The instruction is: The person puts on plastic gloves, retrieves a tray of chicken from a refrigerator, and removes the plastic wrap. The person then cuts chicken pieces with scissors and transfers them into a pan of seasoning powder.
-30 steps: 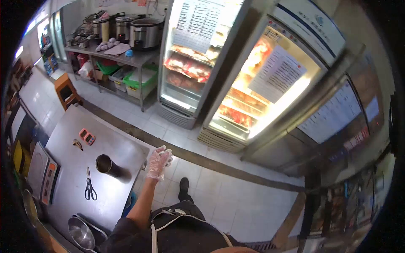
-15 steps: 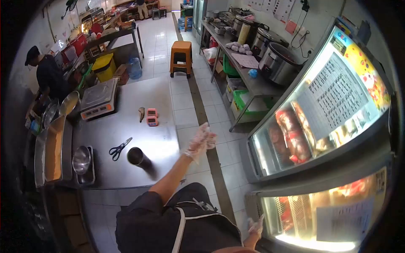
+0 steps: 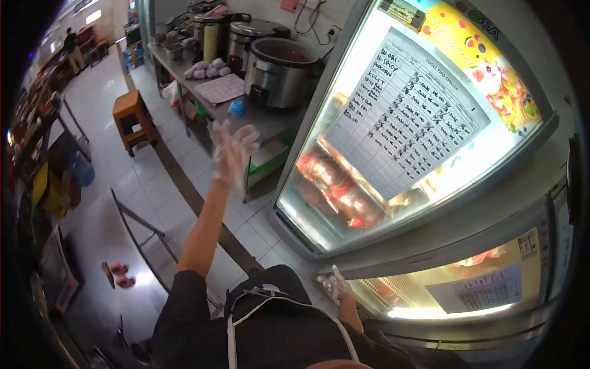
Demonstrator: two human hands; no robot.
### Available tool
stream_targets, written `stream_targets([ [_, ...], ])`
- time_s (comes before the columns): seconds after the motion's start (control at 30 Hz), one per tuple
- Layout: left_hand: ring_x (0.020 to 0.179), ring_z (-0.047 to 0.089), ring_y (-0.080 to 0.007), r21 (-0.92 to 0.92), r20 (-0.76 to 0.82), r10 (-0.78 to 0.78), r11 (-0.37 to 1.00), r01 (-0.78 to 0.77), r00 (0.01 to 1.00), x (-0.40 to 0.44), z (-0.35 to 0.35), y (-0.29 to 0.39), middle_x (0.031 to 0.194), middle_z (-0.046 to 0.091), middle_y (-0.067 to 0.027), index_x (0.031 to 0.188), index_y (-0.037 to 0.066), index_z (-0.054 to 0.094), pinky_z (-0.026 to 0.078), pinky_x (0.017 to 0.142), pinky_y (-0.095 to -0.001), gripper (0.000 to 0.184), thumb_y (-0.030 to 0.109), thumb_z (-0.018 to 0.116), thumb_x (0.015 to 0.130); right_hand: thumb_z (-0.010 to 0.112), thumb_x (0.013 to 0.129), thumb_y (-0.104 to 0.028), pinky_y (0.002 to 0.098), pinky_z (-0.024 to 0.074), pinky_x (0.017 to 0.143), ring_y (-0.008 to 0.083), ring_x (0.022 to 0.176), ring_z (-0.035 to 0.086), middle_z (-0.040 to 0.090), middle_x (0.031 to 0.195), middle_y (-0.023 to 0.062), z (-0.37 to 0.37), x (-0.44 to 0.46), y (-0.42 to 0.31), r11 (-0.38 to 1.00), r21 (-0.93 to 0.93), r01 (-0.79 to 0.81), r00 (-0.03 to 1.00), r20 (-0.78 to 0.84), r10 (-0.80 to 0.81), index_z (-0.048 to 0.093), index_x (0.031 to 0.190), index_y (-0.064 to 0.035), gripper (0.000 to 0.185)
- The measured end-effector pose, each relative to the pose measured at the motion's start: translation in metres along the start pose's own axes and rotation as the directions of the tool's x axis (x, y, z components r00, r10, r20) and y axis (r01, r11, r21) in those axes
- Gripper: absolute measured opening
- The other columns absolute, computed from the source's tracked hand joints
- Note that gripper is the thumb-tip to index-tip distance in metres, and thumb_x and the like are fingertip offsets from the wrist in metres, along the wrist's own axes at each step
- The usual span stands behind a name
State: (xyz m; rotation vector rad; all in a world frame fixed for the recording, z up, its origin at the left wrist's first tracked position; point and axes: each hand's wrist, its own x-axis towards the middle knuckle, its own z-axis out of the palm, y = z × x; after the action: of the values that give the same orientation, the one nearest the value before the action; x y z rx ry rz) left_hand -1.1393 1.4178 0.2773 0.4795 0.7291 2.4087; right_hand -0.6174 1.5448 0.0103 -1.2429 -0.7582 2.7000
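My left hand (image 3: 230,154), in a clear plastic glove, is raised with its fingers apart and nothing in it. It appears in front of the steel shelf table (image 3: 184,86), below a small blue item (image 3: 236,108). Lower down, my right hand (image 3: 335,286), also gloved, has its fingers spread beside the lower part of the glass-door chillers. The nearer chiller (image 3: 344,141) bears a handwritten list (image 3: 412,111) and holds red packs (image 3: 344,190). Another lit chiller (image 3: 455,289) stands at the lower right with a paper on its glass.
A steel table (image 3: 92,313) at the lower left holds red timers (image 3: 125,277), a scale (image 3: 58,270) and blurred scissors. Cookers (image 3: 276,74) stand on the shelf table. An orange stool (image 3: 132,117) is on the floor. A person (image 3: 72,46) stands far back.
The view has swung right, toward the chiller and cookers. My left hand is now higher, in front of the shelf table. My right hand, out of view at first, shows beside the chiller.
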Motion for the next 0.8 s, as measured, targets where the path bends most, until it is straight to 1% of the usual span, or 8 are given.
stream_targets([
  [0.07,0.118,0.049,-0.0311,0.088,0.083,-0.073,0.994,0.065,0.994,0.061,0.032,-0.024,0.136,0.049,-0.0208,0.146,0.011,0.028,0.043,0.094,-0.0398,0.089,0.077,0.03,0.087,0.063,0.085,-0.058,0.0203,0.0486,0.054,0.0171,0.071,0.064,0.063,0.102,0.0199,0.004,0.006,0.004,0.995,-0.101,0.01,0.923,-0.383,-0.048,0.037,0.134,0.0073,0.086],
  [0.27,0.124,0.048,-0.0282,0.159,0.216,-0.052,0.987,0.018,0.975,0.228,0.026,-0.183,0.135,0.051,-0.0203,0.151,0.009,0.018,0.029,0.111,-0.0352,0.075,0.061,0.026,0.098,0.054,0.088,-0.064,0.0269,0.0448,0.049,0.0195,0.063,0.058,0.066,0.093,0.0251,0.003,0.049,0.023,0.966,-0.084,-0.243,0.907,-0.374,0.195,0.058,0.096,-0.0001,0.065],
  [0.33,0.121,0.047,-0.022,0.269,0.29,0.009,0.959,-0.09,0.957,0.222,0.05,-0.173,0.14,0.044,-0.0149,0.151,0.007,0.018,0.032,0.107,-0.0312,0.068,0.048,0.034,0.1,0.055,0.087,-0.064,0.0283,0.0446,0.052,0.0175,0.058,0.055,0.064,0.078,0.0162,0.034,0.08,0.018,0.966,-0.134,0.222,0.856,-0.447,-0.258,0.057,0.109,0.0014,0.07],
  [0.4,0.116,0.048,-0.0152,0.019,0.373,0.081,0.995,-0.095,0.924,0.227,0.048,-0.185,0.144,0.037,-0.008,0.151,0.007,0.017,0.039,0.103,-0.0275,0.066,0.029,0.052,0.1,0.058,0.085,-0.064,0.0289,0.0442,0.054,0.0159,0.054,0.053,0.061,0.067,0.0047,0.095,0.095,-0.024,0.987,0.106,-0.124,0.885,-0.437,0.158,0.047,0.129,0.0099,0.087],
  [0.47,0.119,0.046,-0.0146,0.465,0.367,0.148,0.826,-0.319,0.918,0.231,0.047,-0.181,0.142,0.039,-0.0073,0.152,0.01,0.015,0.038,0.103,-0.0259,0.066,0.03,0.051,0.1,0.065,0.081,-0.062,0.0298,0.0489,0.05,0.0233,0.06,0.058,0.06,0.094,0.0167,0.113,0.116,-0.026,0.994,-0.035,0.102,0.925,-0.363,-0.108,0.044,0.13,0.0007,0.082],
  [0.6,0.132,0.037,-0.0143,-0.256,0.332,-0.024,0.96,0.115,0.943,0.225,0.054,-0.196,0.151,0.027,-0.0002,0.152,0.012,0.014,0.023,0.114,-0.0309,0.067,0.038,0.047,0.099,0.069,0.08,-0.058,0.0306,0.0501,0.046,0.0288,0.066,0.062,0.06,0.1,0.0234,0.12,0.186,-0.069,0.93,0.347,-0.118,0.955,-0.218,0.202,0.041,0.128,0.0019,0.082],
  [0.67,0.136,0.036,-0.0159,-0.364,0.354,-0.115,0.897,0.25,0.928,0.224,0.041,-0.209,0.149,0.028,-0.0004,0.152,0.015,0.01,0.018,0.118,-0.0313,0.077,0.039,0.056,0.096,0.071,0.078,-0.057,0.0245,0.049,0.046,0.026,0.068,0.062,0.06,0.101,0.023,0.17,0.177,-0.08,0.958,0.065,0.28,0.884,-0.407,-0.231,0.037,0.127,0.0046,0.086],
  [0.8,0.097,0.049,-0.0102,-0.052,0.394,-0.061,0.995,0.088,0.917,0.21,0.046,-0.149,0.11,0.051,-0.0038,0.141,0.006,0.031,0.039,0.093,-0.0288,0.05,0.035,0.041,0.102,0.072,0.079,-0.056,0.0195,0.0497,0.047,0.0225,0.066,0.063,0.06,0.101,0.0226,0.209,0.164,-0.069,0.788,0.3,0.537,0.754,-0.59,-0.289,0.033,0.129,0.0026,0.087],
])
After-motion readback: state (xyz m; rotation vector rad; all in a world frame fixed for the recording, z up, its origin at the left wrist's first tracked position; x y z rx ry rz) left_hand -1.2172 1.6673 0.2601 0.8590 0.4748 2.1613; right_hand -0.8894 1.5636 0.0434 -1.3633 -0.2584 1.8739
